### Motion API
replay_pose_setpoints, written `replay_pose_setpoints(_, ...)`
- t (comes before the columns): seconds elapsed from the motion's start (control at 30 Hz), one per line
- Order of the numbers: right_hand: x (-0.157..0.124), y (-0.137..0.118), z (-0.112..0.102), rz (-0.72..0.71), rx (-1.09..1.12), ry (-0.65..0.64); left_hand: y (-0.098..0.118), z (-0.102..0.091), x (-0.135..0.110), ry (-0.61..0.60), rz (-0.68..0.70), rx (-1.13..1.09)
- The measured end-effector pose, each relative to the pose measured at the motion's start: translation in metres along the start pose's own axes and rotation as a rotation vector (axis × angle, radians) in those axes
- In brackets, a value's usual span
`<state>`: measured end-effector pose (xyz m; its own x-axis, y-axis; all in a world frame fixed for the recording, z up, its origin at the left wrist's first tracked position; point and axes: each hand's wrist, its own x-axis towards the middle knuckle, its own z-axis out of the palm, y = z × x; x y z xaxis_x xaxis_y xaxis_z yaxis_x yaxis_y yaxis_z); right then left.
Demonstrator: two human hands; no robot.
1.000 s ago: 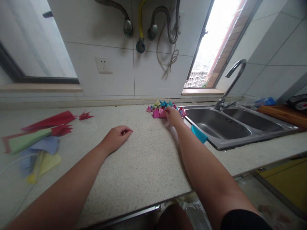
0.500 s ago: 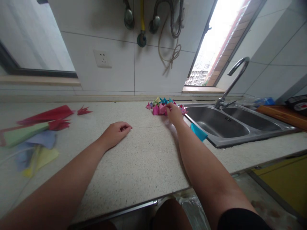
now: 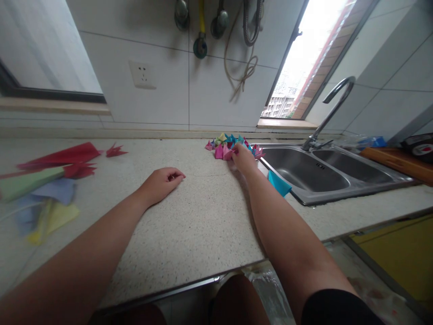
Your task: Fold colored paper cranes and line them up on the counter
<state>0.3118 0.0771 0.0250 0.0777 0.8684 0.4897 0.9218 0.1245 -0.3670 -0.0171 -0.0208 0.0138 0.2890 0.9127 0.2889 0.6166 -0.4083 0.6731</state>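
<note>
At the back of the counter (image 3: 203,216), small folded-paper origami pieces (image 3: 219,151) in pink, blue, green and yellow sit in a cluster. My right hand (image 3: 244,159) reaches into its front side, fingers pinched on a pink origami piece (image 3: 233,154), partly hidden by the fingers. My left hand (image 3: 164,184) rests on the bare counter, fingers curled in, and nothing shows in it. A turquoise paper sheet (image 3: 279,183) lies beside my right forearm, against the sink edge.
To the left lie red (image 3: 64,155), green (image 3: 30,180), blue (image 3: 57,192) and yellow (image 3: 62,216) papers, blurred, near a small red origami piece (image 3: 115,150). The steel double sink (image 3: 304,196) with its tap (image 3: 341,97) borders the right side. A wooden board (image 3: 395,162) stands beyond.
The whole view has shifted slightly. My right hand stays at the origami cluster, its fingers slightly shifted around the pink pieces. My left hand keeps its place and curled shape.
</note>
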Motion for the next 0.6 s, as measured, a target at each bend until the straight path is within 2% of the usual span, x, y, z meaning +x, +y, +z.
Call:
replay_pose_setpoints(0.3,-0.0057,0.0024,-0.0040,0.067,-0.007,-0.043,0.0010,0.0000,-0.0002,-0.007,0.003,0.008)
replay_pose_setpoints(0.6,-0.0028,0.0036,0.0033,0.006,0.077,-0.045,0.0018,0.0001,-0.0004,-0.008,0.012,0.012)
